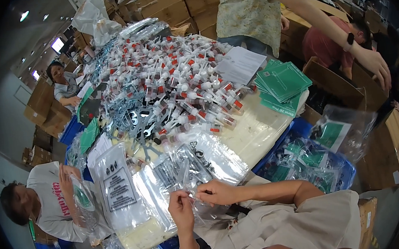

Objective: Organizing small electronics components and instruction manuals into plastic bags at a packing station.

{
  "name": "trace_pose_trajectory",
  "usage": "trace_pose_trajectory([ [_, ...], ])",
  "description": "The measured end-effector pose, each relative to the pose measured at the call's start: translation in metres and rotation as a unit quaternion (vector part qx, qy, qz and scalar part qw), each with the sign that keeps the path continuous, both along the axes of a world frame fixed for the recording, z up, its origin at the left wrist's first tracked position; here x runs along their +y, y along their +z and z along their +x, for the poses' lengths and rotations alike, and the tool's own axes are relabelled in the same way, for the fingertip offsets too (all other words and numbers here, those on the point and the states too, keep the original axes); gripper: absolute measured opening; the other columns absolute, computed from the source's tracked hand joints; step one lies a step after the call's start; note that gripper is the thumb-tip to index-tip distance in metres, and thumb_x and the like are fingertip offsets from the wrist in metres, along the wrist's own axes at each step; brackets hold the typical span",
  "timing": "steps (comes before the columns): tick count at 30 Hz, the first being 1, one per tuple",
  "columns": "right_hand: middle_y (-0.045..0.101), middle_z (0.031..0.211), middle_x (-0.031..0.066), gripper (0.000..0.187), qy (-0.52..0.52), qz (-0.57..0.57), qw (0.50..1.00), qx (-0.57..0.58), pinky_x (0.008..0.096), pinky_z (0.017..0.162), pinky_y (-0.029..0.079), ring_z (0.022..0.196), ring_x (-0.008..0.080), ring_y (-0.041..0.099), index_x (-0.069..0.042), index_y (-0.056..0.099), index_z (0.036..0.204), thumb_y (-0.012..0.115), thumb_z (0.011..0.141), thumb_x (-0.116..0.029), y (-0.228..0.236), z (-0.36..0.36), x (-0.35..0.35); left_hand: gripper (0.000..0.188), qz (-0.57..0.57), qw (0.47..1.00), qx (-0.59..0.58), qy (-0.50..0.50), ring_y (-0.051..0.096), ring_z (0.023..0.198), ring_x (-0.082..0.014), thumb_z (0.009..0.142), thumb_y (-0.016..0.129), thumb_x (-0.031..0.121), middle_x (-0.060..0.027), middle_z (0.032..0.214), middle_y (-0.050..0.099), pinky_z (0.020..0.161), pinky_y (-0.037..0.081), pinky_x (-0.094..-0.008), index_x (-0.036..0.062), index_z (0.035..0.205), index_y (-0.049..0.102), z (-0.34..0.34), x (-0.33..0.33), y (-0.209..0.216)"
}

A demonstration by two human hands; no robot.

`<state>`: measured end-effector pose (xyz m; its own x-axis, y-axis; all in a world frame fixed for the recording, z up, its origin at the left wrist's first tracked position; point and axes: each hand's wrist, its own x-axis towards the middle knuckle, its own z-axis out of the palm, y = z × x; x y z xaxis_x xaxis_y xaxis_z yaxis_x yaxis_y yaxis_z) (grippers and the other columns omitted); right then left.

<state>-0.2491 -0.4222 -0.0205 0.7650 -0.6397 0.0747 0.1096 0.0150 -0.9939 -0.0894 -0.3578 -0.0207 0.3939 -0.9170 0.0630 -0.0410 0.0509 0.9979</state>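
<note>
Both hands meet just above the near edge of the counter, pinching the mouth of a clear bag. The left hand has thumb and forefinger closed on one lip of the bag; the right hand has its fingers closed on the other lip, so the opening sits between them. What the bag contains is too small to tell.

The bag looks thin, soft and very light, and it has no stiffness of its own. The film is probably slippery and creases easily, so the best hold is at the top edge, where the two layers can be pinched flat, not at the limp body.

Just beyond the hands lies a loose stack of the same clear bags with dark printing, and to the left a bigger printed bag. Further back sits a large heap of small vials with red and white caps, and beside it a tangle of metal wrenches. Green leaflets are stacked to the right, near a sheet of paper. A blue crate of filled bags stands by the counter's right edge. Other people work around the counter.
</note>
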Motion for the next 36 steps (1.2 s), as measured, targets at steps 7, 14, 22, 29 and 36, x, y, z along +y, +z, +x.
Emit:
trace_pose_trajectory([
  [7, 0.049, 0.057, 0.0002, 0.027, 0.013, 0.047, 0.999, -0.020, 0.0239, 0.046, 0.040, 0.049, 0.0064, 0.051, -0.002, 0.051, 0.072, 0.052, 0.092, -0.021, -0.014, 0.003, 0.001, 0.031, 0.137, 0.969, -0.163, -0.126, 0.056, 0.069, -0.0101, 0.082, 0.049, -0.008, -0.0063, 0.095, 0.058, 0.057, 0.044, -0.0217, 0.0014, 0.112, 0.050, 0.029, 0.005, -0.004],
  [14, 0.052, 0.060, 0.0014, 0.023, 0.048, -0.005, 0.997, 0.059, 0.0261, 0.047, 0.042, 0.046, 0.0077, 0.050, -0.002, 0.053, 0.073, 0.054, 0.090, -0.018, -0.012, -0.041, -0.001, 0.065, 0.114, 0.970, -0.183, -0.111, 0.064, 0.076, -0.0152, 0.073, 0.035, -0.018, -0.0133, 0.119, 0.053, 0.061, 0.049, -0.0228, 0.0071, 0.132, 0.045, 0.092, -0.007, 0.011],
  [22, 0.065, 0.082, 0.0071, 0.014, -0.234, -0.242, 0.928, 0.157, 0.0275, 0.070, 0.049, 0.078, 0.0148, 0.062, -0.003, 0.063, 0.091, 0.064, 0.084, -0.015, 0.058, -0.163, -0.093, 0.059, 0.048, 0.866, -0.492, 0.075, 0.061, 0.083, -0.0167, 0.073, 0.035, -0.017, -0.0123, 0.114, 0.062, 0.068, 0.047, -0.0254, 0.0053, 0.125, 0.055, 0.141, -0.057, 0.093],
  [29, 0.050, 0.121, 0.0121, 0.053, -0.285, -0.399, 0.776, 0.397, 0.0377, 0.098, 0.037, 0.115, 0.0290, 0.046, -0.006, 0.052, 0.118, 0.074, 0.072, -0.020, 0.077, -0.270, -0.163, 0.059, -0.102, 0.887, -0.395, -0.218, 0.061, 0.097, -0.0250, 0.068, 0.034, -0.018, -0.0130, 0.098, 0.066, 0.088, 0.045, -0.0339, 0.0064, 0.116, 0.059, 0.055, -0.072, 0.057],
  [36, 0.047, 0.128, 0.0137, 0.073, -0.211, -0.349, 0.780, 0.474, 0.0397, 0.101, 0.035, 0.120, 0.0329, 0.042, -0.008, 0.050, 0.126, 0.080, 0.063, -0.030, 0.078, -0.279, -0.172, 0.064, -0.006, 0.899, -0.355, -0.256, 0.063, 0.087, -0.0269, 0.065, 0.034, -0.017, -0.0139, 0.089, 0.066, 0.084, 0.047, -0.0336, 0.0089, 0.119, 0.058, 0.032, -0.067, 0.028],
])
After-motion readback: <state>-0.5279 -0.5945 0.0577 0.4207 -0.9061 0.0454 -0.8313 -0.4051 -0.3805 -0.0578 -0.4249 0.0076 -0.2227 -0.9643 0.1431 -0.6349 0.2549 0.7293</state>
